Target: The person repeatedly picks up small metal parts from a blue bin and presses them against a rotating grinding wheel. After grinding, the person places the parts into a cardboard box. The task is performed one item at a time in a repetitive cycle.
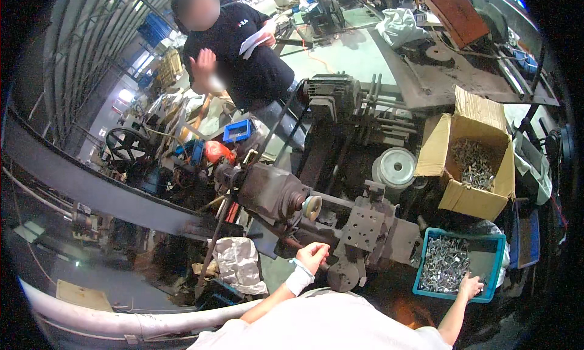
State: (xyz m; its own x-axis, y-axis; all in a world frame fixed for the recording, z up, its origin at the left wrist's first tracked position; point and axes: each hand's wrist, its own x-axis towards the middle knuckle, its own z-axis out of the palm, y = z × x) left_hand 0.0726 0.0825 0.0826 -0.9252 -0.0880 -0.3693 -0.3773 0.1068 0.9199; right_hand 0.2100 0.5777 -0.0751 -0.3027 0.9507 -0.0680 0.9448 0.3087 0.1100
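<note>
My left hand (313,256) is closed in a pinch in front of a dark lathe-like machine (274,192). Anything between its fingertips is too small to make out. A wrap of white cloth and a band circle that wrist. Close above the hand is a pale round wheel or disc (312,208) on the machine's spindle, and a block with several holes (361,227) stands to its right. My right hand (470,286) reaches into a teal plastic bin (500,252), its fingers curled beside a heap of small metal parts (447,262); what they grip is hidden.
An open cardboard box (477,199) of similar metal pieces stands behind the bin. A round metal pulley-like part (398,166) lies nearby. Across the machine stands a person (240,58) with papers in one hand. A pale pipe (134,319) crosses the lower left.
</note>
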